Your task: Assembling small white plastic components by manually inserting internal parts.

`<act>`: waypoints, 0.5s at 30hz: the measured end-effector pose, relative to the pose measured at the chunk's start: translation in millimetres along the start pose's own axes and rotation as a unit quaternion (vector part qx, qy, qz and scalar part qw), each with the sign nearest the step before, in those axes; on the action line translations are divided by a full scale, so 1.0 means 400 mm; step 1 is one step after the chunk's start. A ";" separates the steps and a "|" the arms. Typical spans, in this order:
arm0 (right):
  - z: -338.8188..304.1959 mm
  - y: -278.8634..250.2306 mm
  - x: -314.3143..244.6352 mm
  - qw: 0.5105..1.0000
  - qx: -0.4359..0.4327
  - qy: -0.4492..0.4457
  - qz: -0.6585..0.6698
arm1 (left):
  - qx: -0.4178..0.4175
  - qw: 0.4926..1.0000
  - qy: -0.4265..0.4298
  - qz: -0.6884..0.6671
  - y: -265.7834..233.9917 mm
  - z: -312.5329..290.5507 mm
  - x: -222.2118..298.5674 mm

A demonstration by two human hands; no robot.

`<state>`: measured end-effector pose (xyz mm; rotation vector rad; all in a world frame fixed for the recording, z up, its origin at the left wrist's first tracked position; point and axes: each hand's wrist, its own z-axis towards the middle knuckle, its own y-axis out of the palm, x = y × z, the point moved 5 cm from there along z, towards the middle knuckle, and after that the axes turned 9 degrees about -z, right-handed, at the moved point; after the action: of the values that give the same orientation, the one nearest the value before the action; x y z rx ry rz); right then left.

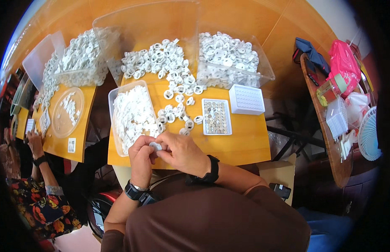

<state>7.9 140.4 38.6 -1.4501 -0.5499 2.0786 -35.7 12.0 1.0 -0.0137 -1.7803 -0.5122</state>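
Fingers: While I watch from afar, the left hand (141, 158) and right hand (185, 154) meet, fingertips of both closed on one small piece (155, 146), probably to steady it from two sides.
Held piece: between the hands, above the near edge of the wooden table (249, 145); pale and rounded, though the fingers cover too much for me to tell its finer features.
Tub: clear-walled (111, 111), full of small white parts (132, 111), just ahead of the left hand, I suppose for short reaches.
Tray: shallow, white (217, 134), holding silvery discs (216, 117) in rows, perhaps so each lifts singly.
Round pieces: loose, white (172, 112), some dark-centred, spread beyond the hands.
Ridged box: white (247, 100), just behind the tray.
Far bin: transparent (267, 75), heaped with similar rounds, its walls likely containing them.
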 end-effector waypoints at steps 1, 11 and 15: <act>-0.002 0.001 -0.003 1.000 0.013 -0.010 0.006 | -0.001 1.000 -0.002 0.002 -0.005 -0.005 -0.001; -0.005 -0.025 0.056 0.989 0.048 0.093 0.109 | -0.084 0.996 0.029 -0.001 0.045 -0.009 0.009; -0.007 -0.036 0.051 0.985 0.033 0.105 0.131 | -0.087 0.996 0.028 0.011 0.043 -0.014 0.000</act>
<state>8.0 164.8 31.7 -1.7559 -0.2137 2.0796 -26.0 25.5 7.9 -0.1396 -1.6751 -0.6454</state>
